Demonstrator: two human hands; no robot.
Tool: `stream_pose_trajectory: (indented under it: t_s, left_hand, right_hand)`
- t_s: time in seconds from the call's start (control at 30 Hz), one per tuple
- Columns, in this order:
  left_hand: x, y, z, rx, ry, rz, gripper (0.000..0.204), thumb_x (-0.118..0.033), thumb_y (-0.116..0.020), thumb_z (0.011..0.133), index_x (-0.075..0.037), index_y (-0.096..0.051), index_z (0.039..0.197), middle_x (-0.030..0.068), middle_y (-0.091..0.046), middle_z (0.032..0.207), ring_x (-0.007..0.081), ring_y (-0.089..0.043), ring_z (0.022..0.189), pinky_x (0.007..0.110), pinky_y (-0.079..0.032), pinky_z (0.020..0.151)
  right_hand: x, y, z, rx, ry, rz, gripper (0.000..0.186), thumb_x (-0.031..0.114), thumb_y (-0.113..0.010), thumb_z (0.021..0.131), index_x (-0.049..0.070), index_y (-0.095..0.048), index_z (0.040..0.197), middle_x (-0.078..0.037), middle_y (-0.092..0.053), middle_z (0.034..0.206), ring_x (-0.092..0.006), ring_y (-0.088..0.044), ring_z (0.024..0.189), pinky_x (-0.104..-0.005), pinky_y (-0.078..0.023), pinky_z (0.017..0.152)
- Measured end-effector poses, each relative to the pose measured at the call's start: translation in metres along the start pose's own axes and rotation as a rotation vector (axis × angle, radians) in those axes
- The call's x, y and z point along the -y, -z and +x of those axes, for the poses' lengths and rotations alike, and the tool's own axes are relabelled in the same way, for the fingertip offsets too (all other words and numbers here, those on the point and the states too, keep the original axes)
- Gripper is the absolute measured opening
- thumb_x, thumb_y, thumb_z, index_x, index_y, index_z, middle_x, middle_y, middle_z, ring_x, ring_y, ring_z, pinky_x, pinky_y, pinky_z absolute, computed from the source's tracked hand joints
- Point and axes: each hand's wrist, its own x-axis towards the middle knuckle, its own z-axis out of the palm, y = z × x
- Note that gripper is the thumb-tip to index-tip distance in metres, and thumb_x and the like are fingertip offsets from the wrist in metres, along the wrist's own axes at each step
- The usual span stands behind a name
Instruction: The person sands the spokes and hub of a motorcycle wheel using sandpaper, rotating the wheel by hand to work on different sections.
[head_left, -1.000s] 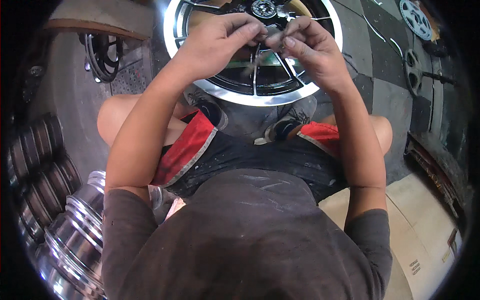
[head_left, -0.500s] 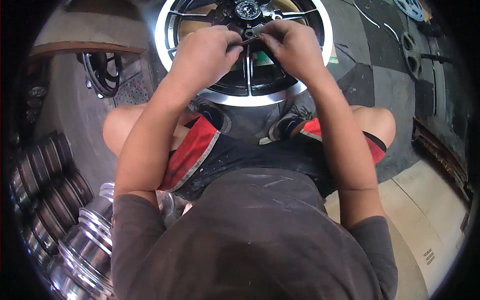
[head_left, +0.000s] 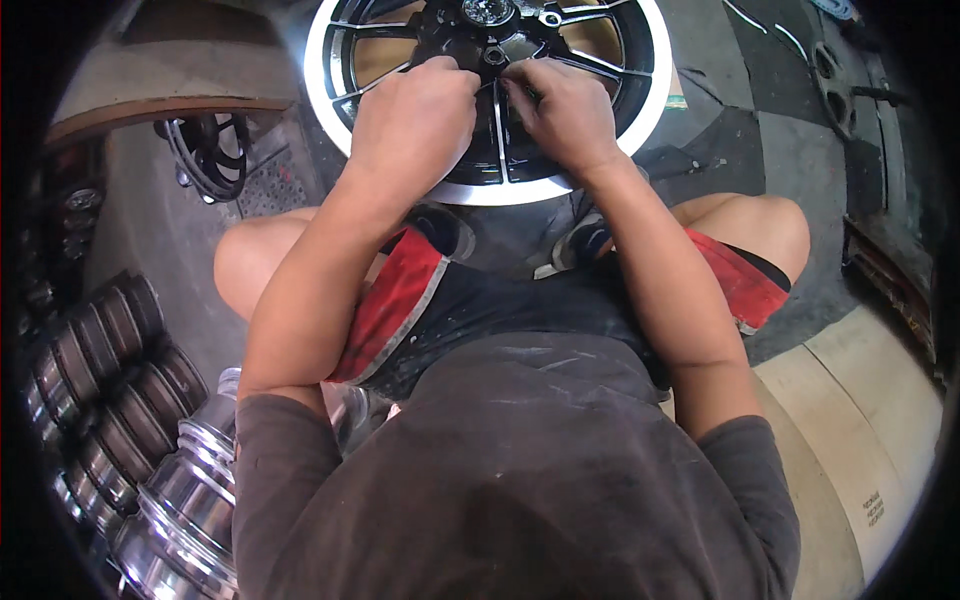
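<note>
A black spoked wheel [head_left: 500, 193] with a bright silver rim lies flat before me, its far part cut off by the top edge. Over its near half, just short of the hub [head_left: 490, 12], both my hands work close together. My left hand [head_left: 415, 125] is closed with its knuckles up, fingers curled in and out of sight. A little to the right, my right hand [head_left: 565, 112] has thumb and forefinger drawn together above a spoke. Whatever either hand holds is hidden or too small to name.
Stacks of dark wheel rims [head_left: 130, 420] and shiny silver rims [head_left: 185, 500] stand at my lower left. A smaller black wheel [head_left: 210, 160] sits beneath a pale overhanging panel [head_left: 180, 75] at left. On the right are a flattened cardboard sheet [head_left: 840, 420] and another wheel [head_left: 835, 90].
The thin dark piece seen between my fingertips has gone from sight. My hands have come slightly nearer to me, and the left fingers are curled more tightly. The view has shifted a little.
</note>
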Motion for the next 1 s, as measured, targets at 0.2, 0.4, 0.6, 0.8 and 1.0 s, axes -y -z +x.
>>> stream_pose_trajectory:
  t_s: [0.2, 0.4, 0.6, 0.8, 1.0]
  left_hand:
    - [-0.003, 0.001, 0.002, 0.004, -0.010, 0.037, 0.015, -0.015, -0.073, 0.092, -0.010, -0.081, 0.104, 0.0104, -0.074, 0.101, 0.0363, -0.074, 0.094, 0.050, -0.061, 0.083]
    - [-0.003, 0.001, 0.002, 0.019, -0.013, 0.061, 0.015, -0.016, -0.072, 0.093, -0.009, -0.081, 0.103, 0.0103, -0.074, 0.101, 0.0365, -0.074, 0.095, 0.050, -0.061, 0.083]
    - [-0.003, 0.000, 0.001, 0.015, -0.019, 0.049, 0.017, -0.015, -0.070, 0.093, -0.009, -0.080, 0.106, 0.0107, -0.074, 0.103, 0.0371, -0.074, 0.095, 0.051, -0.061, 0.084]
    - [-0.008, -0.002, 0.001, 0.063, 0.022, 0.047, 0.019, -0.014, -0.070, 0.093, -0.010, -0.080, 0.109, 0.0113, -0.074, 0.106, 0.0382, -0.074, 0.096, 0.052, -0.061, 0.084]
    - [-0.007, -0.010, -0.001, 0.110, 0.001, 0.054, 0.018, -0.014, -0.069, 0.094, -0.008, -0.080, 0.106, 0.0140, -0.074, 0.103, 0.0394, -0.075, 0.094, 0.052, -0.061, 0.083]
  right_hand:
    - [0.001, -0.002, -0.002, -0.014, -0.036, -0.016, 0.014, 0.026, -0.074, 0.096, 0.014, -0.074, 0.103, -0.009, -0.076, 0.093, -0.0333, -0.075, 0.084, -0.0468, -0.060, 0.070]
    - [0.005, 0.000, -0.002, 0.011, -0.051, -0.043, 0.013, 0.020, -0.079, 0.095, 0.010, -0.076, 0.103, -0.011, -0.075, 0.087, -0.0334, -0.074, 0.083, -0.0443, -0.058, 0.072]
    - [0.003, -0.003, -0.003, 0.007, -0.057, -0.049, 0.013, 0.021, -0.078, 0.095, 0.010, -0.075, 0.102, -0.011, -0.075, 0.088, -0.0339, -0.074, 0.084, -0.0451, -0.057, 0.073]
    - [0.001, -0.005, -0.006, 0.063, -0.062, -0.067, 0.015, 0.027, -0.067, 0.100, 0.013, -0.071, 0.103, -0.012, -0.077, 0.093, -0.0368, -0.075, 0.084, -0.0505, -0.060, 0.069]
    - [0.003, -0.004, -0.011, 0.166, -0.091, -0.085, 0.014, 0.024, -0.062, 0.101, 0.013, -0.070, 0.102, -0.012, -0.076, 0.093, -0.0374, -0.075, 0.086, -0.0523, -0.059, 0.069]
